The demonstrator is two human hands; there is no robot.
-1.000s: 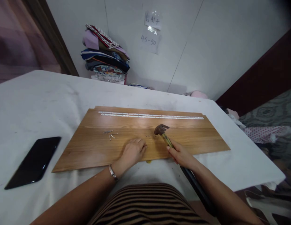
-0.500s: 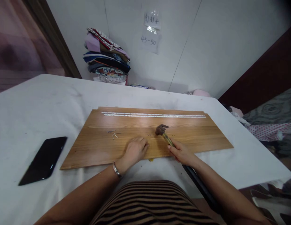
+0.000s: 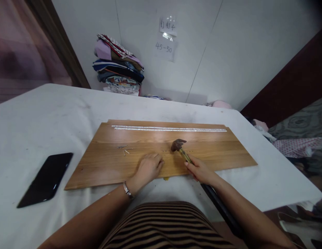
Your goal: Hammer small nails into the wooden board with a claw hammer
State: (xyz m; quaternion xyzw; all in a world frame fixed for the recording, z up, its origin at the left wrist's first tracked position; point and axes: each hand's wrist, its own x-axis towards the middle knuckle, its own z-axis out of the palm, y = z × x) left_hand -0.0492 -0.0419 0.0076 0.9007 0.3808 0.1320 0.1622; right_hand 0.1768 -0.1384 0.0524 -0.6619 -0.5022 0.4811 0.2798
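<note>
My right hand (image 3: 198, 168) is wrapped around the handle of a claw hammer (image 3: 185, 155). Its rusty head sits low over the wooden board (image 3: 218, 148), at a row of small dark marks; whether it touches the wood I cannot tell. Left of the hammer, my left hand (image 3: 149, 166) rests on the board near the front edge. Its fingers are curled and pressed together, hiding anything under them. Several loose nails (image 3: 124, 150) lie on the board farther left. Two white measuring strips (image 3: 171, 129) run along the board's back part.
A black phone-like slab (image 3: 46, 180) lies on the white-covered table (image 3: 80, 107), left of the board. Folded clothes (image 3: 119, 65) are stacked against the wall behind. Two handwritten paper signs (image 3: 166, 48) hang there. Spotted cloth (image 3: 298, 147) shows beyond the table's right edge.
The view has shifted very slightly. Both hands and the hammer keep nearly the same places on the board, and the nails have not moved.
</note>
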